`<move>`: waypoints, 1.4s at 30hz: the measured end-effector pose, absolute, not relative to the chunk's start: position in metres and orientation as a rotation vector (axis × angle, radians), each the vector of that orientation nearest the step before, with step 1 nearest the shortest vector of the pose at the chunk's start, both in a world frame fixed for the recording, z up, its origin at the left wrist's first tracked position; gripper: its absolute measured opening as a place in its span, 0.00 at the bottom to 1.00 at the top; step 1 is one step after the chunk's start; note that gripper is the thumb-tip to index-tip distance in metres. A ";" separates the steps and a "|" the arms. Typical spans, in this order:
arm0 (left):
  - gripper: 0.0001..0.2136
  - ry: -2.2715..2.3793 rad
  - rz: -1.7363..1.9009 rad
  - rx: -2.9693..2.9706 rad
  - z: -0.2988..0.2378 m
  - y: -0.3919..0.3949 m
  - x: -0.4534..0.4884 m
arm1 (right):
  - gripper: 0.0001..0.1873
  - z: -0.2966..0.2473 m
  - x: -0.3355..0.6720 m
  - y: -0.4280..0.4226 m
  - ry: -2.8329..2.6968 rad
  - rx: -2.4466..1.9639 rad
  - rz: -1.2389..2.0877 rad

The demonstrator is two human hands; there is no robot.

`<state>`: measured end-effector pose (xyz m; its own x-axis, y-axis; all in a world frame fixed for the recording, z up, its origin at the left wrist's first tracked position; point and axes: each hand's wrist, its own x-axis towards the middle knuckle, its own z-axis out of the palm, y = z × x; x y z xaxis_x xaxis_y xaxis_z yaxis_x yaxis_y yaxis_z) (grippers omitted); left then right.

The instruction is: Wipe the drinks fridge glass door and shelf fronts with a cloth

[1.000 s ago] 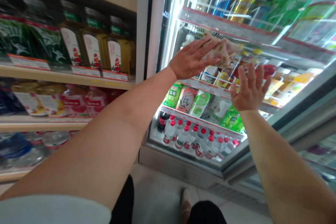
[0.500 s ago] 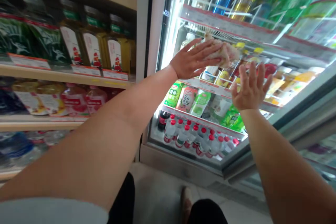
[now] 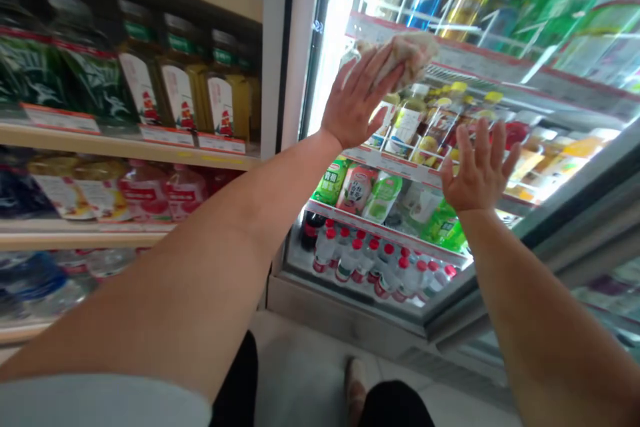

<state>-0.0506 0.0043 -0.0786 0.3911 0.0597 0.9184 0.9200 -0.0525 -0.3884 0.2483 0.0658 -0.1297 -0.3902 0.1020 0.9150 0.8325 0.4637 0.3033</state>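
My left hand (image 3: 357, 97) presses a crumpled, pale cloth (image 3: 407, 57) against the glass door of a lit drinks cooler. Its fingers are spread over the cloth, which bunches out past the fingertips. Lower and to the right, my right hand (image 3: 477, 167) lies flat on the glass with fingers apart, holding nothing. Behind the pane, bottles with yellow caps (image 3: 457, 90) stand on a wire shelf between the two hands. Part of the cloth is hidden under the left hand.
Open shelves with oil-coloured bottles (image 3: 180, 80) and a lower shelf edge (image 3: 125, 143) stand at the left. Red-capped bottles (image 3: 353, 257) fill the cooler's bottom. A metal door frame (image 3: 565, 233) runs along the right. The floor (image 3: 300, 373) lies below, around my feet.
My left hand has slid the cloth leftward and a little upward across the glass, and its fingers now point more upward. My right hand has stayed in place.
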 end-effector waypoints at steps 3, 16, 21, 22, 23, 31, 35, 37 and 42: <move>0.29 -0.814 -0.702 -1.638 -0.080 0.004 -0.051 | 0.36 -0.130 0.249 0.067 -1.799 -0.766 -0.993; 0.26 -0.864 -0.630 -1.790 -0.078 0.009 -0.055 | 0.35 -0.130 0.249 0.067 -1.810 -0.740 -0.963; 0.28 -0.950 -0.912 -1.558 -0.081 0.009 -0.053 | 0.35 -0.131 0.248 0.067 -1.795 -0.768 -0.978; 0.27 -0.928 -0.850 -1.630 -0.081 0.010 -0.053 | 0.35 -0.131 0.248 0.067 -1.798 -0.776 -0.974; 0.26 -0.902 -0.769 -1.713 -0.080 0.011 -0.053 | 0.35 -0.131 0.248 0.066 -1.804 -0.783 -0.971; 0.26 -0.937 -0.988 -1.472 -0.083 0.007 -0.051 | 0.35 -0.130 0.248 0.064 -1.816 -0.820 -0.969; 0.25 -0.799 -0.775 -1.643 -0.084 0.007 -0.052 | 0.34 -0.130 0.248 0.064 -1.813 -0.797 -0.953; 0.26 -0.806 -0.774 -1.629 -0.084 0.008 -0.052 | 0.34 -0.130 0.247 0.062 -1.819 -0.798 -0.936; 0.26 -0.980 -1.010 -1.462 -0.083 0.009 -0.052 | 0.33 -0.129 0.246 0.057 -1.836 -0.849 -0.921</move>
